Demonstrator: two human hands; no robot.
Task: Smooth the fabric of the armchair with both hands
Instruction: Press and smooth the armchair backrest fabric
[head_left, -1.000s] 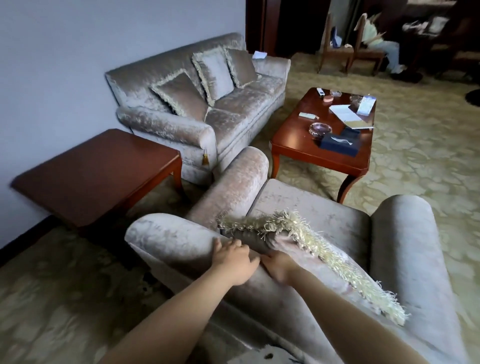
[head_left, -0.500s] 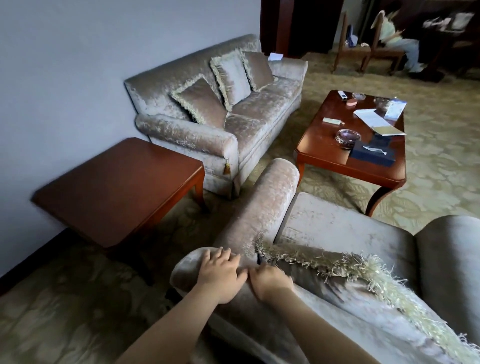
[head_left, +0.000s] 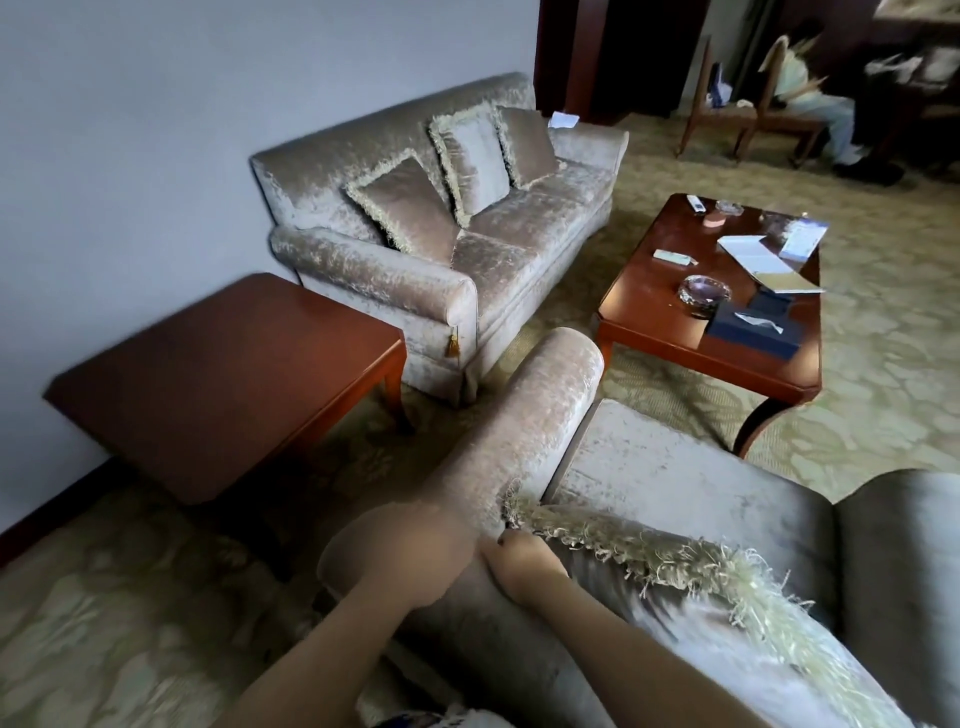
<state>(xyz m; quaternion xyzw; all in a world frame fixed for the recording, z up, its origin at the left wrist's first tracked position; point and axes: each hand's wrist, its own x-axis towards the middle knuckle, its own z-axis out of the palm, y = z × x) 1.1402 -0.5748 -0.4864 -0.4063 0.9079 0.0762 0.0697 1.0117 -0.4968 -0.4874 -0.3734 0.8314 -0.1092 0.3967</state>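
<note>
The beige velvet armchair (head_left: 670, 478) fills the lower right, seen from behind its backrest. A fringed cushion (head_left: 691, 577) leans against the backrest inside it. My left hand (head_left: 415, 551) is blurred and lies flat on the top left corner of the backrest, where the left armrest (head_left: 540, 410) begins. My right hand (head_left: 524, 566) rests palm down on the backrest top beside it, its fingertips at the cushion's fringe. Neither hand holds anything.
A wooden side table (head_left: 218, 374) stands left of the armchair by the wall. A matching sofa (head_left: 447, 249) with three cushions is behind it. A coffee table (head_left: 711, 322) carries papers, an ashtray and a tissue box. A person sits at the far right.
Both hands have slid left along the backrest top toward the left armrest corner. The view has shifted, so the armchair sits lower and further right.
</note>
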